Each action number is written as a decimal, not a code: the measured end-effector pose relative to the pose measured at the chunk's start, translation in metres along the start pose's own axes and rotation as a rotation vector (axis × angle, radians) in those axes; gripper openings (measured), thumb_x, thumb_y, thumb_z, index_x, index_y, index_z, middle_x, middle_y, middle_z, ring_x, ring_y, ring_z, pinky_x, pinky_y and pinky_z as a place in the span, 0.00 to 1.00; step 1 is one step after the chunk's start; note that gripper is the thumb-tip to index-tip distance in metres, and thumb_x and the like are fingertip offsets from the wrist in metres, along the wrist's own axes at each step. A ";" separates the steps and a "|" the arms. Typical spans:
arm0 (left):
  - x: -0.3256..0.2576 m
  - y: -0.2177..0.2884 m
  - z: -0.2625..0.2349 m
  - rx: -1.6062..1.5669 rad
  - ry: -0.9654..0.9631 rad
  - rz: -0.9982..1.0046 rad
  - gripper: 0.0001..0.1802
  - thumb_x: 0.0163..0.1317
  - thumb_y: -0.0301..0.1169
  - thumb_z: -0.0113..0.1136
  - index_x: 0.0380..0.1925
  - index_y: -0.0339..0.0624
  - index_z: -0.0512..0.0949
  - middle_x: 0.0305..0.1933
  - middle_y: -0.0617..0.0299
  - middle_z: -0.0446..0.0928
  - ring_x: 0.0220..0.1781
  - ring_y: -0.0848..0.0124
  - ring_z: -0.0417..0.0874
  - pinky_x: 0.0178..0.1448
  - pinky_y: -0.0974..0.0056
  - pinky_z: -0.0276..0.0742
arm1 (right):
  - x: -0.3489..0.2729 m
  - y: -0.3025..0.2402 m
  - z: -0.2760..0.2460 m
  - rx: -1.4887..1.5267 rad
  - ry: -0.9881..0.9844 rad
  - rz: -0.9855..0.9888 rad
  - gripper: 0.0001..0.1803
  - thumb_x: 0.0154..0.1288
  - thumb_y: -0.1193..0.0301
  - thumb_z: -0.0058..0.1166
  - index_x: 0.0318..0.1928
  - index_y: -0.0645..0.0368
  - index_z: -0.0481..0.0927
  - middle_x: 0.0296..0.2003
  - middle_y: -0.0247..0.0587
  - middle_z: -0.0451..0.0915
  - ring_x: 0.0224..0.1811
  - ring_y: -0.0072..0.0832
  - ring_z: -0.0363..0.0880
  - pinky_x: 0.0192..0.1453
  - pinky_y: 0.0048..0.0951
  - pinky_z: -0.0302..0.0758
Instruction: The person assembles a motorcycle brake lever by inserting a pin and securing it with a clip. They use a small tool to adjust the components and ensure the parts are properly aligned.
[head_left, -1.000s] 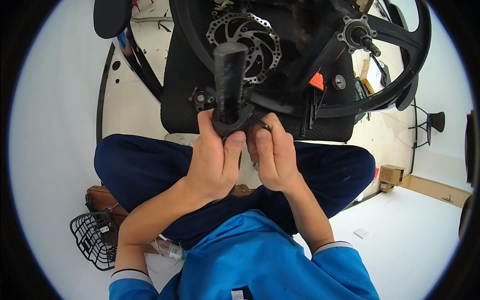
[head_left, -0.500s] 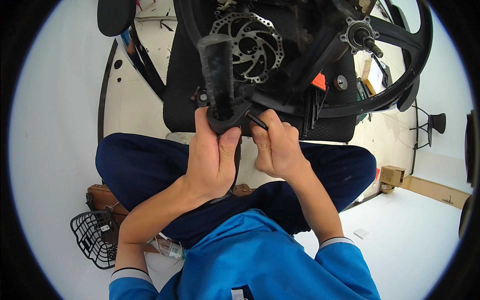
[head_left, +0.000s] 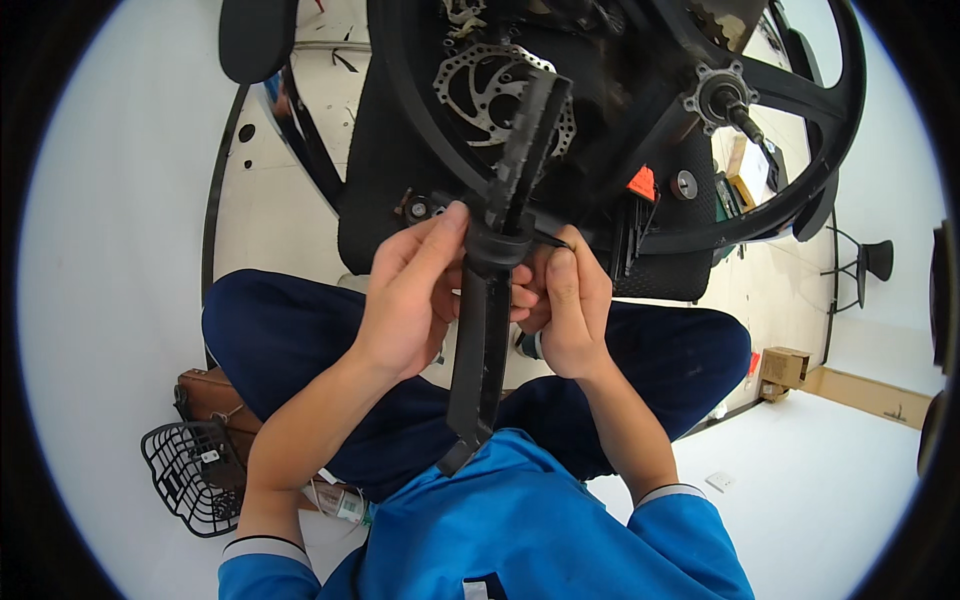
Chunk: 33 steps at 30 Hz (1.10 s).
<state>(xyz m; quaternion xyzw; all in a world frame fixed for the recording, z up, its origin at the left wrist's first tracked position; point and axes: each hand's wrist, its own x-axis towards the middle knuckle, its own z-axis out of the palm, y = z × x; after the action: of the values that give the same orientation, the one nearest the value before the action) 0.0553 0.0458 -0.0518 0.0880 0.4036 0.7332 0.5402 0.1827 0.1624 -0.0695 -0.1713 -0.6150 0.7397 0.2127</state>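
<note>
A long black channel-shaped part (head_left: 478, 340) with a collar (head_left: 500, 246) around its middle stands between my hands, its upper end tilted to the right. My left hand (head_left: 405, 295) grips it from the left, the thumb beside the collar and fingertips showing behind the part. On the right, my right hand (head_left: 575, 310) is closed, thumb and forefinger pinching a thin black hex key (head_left: 548, 239) whose far end meets the collar. Beyond the part lies a silver brake disc (head_left: 465, 85), half covered by it.
A black spoked wheel (head_left: 690, 240) with a hub axle (head_left: 745, 125) lies on the black chair seat (head_left: 365, 220). Nearby are an orange-topped hex key set (head_left: 642, 183) and a small round metal piece (head_left: 684, 184). A black wire basket (head_left: 190, 480) sits at lower left.
The black part has turned: its upper end leans right, and its lower length now shows down toward my shirt. My left hand has shifted from beneath the collar to its left side.
</note>
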 end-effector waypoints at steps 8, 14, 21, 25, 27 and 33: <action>0.003 0.003 -0.007 0.283 0.009 0.275 0.09 0.76 0.32 0.45 0.46 0.38 0.69 0.27 0.58 0.80 0.27 0.72 0.83 0.29 0.71 0.77 | -0.011 -0.003 0.003 0.071 -0.077 0.066 0.18 0.82 0.60 0.35 0.35 0.59 0.65 0.19 0.26 0.63 0.16 0.09 0.55 0.19 0.16 0.54; 0.007 -0.002 -0.012 0.731 0.025 0.742 0.13 0.73 0.29 0.46 0.29 0.36 0.74 0.19 0.62 0.70 0.20 0.73 0.70 0.26 0.68 0.64 | -0.016 -0.015 0.005 -0.022 -0.101 -0.056 0.17 0.82 0.63 0.36 0.35 0.60 0.66 0.17 0.27 0.62 0.16 0.12 0.58 0.20 0.19 0.56; 0.009 -0.015 -0.025 0.918 0.098 0.786 0.30 0.81 0.42 0.30 0.36 0.31 0.78 0.24 0.60 0.81 0.24 0.75 0.79 0.30 0.71 0.74 | -0.019 -0.014 0.006 -0.140 -0.202 -0.076 0.12 0.80 0.68 0.39 0.38 0.62 0.68 0.16 0.30 0.67 0.17 0.18 0.65 0.24 0.22 0.62; 0.011 -0.024 -0.034 0.973 0.114 0.715 0.33 0.82 0.41 0.29 0.29 0.32 0.79 0.22 0.60 0.81 0.23 0.74 0.81 0.30 0.70 0.75 | -0.010 -0.027 0.005 -0.342 -0.183 -0.016 0.10 0.79 0.70 0.41 0.39 0.63 0.68 0.16 0.36 0.67 0.16 0.26 0.68 0.24 0.26 0.64; 0.010 -0.023 -0.031 0.999 0.146 0.667 0.34 0.82 0.41 0.29 0.26 0.32 0.80 0.22 0.60 0.82 0.22 0.72 0.81 0.30 0.69 0.75 | -0.008 -0.032 0.004 -0.379 -0.187 0.042 0.08 0.78 0.71 0.42 0.40 0.63 0.69 0.16 0.40 0.68 0.16 0.33 0.71 0.25 0.30 0.66; 0.013 -0.022 -0.020 0.933 0.151 0.771 0.29 0.79 0.32 0.38 0.17 0.32 0.73 0.13 0.52 0.70 0.14 0.56 0.71 0.22 0.60 0.63 | -0.008 -0.022 -0.014 -0.552 -0.278 0.009 0.06 0.76 0.73 0.44 0.42 0.64 0.70 0.19 0.54 0.71 0.25 0.55 0.77 0.29 0.41 0.70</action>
<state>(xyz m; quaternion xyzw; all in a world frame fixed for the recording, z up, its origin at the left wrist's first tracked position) 0.0542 0.0495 -0.0839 0.4028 0.6586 0.6260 0.1099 0.1992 0.1730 -0.0507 -0.1228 -0.8151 0.5620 0.0687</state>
